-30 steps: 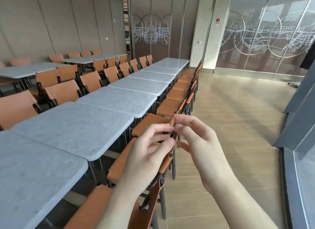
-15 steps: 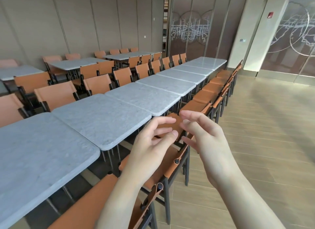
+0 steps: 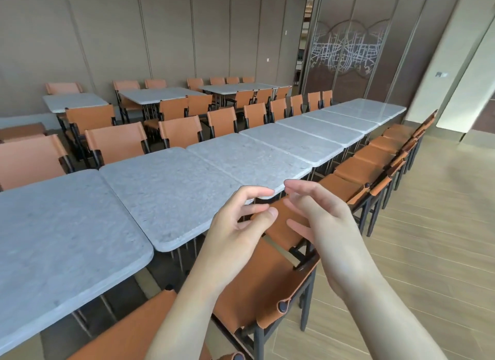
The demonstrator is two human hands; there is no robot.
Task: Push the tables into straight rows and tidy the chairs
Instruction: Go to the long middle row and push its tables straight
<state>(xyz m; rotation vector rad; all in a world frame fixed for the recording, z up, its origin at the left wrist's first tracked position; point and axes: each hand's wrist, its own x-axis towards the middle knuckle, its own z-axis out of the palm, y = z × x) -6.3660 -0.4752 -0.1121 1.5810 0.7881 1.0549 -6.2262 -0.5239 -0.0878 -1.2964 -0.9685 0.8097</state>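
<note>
Grey stone-look tops run in one long row (image 3: pixel 267 156) from under the hands away ahead; the left hand (image 3: pixel 233 233) and right hand (image 3: pixel 318 220) hover side by side over the near edge of the row, fingers loosely bent, holding nothing and touching neither counter nor chair. Judging by the flush edges, this row looks already pushed straight, so the step in hand seems to be a check of the line before turning to the chairs; the next move probably calls for lowering both hands onto the back of the chair (image 3: pixel 270 284) just below them and easing it square under the counter, keeping its back level with its neighbours.

Counts, as far as can be seen: about seven counters in the near row; three more counters (image 3: pixel 158 94) well beyond the hands by the wall, with the edge of perhaps a fourth at far left; roughly seven tan chairs along the right side (image 3: pixel 375 166), though the far ones merge; some eight along the row's far side (image 3: pixel 179 130); more chairs surround the back counters, too crowded to number.
</note>
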